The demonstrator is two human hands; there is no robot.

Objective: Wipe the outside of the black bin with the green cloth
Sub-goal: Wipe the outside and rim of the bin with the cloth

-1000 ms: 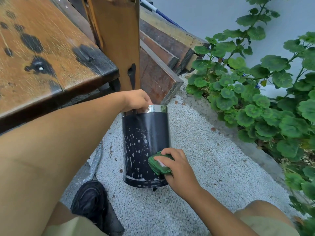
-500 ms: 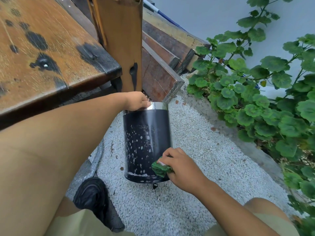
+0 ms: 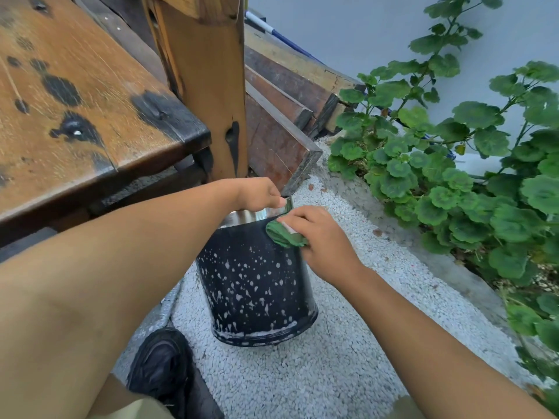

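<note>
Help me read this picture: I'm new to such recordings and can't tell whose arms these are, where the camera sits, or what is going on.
No machine here: a person wears one wide-angle camera on the head, looking down at their own arms. The left hand grips the shiny metal rim of the black bin, steadying it. The right hand presses a bunched green cloth against the bin's upper side. The bin stands on pale gravel, tilted a little, and is speckled with whitish suds. A worn wooden table is at left, leafy plants at right, a dark shoe below.
</note>
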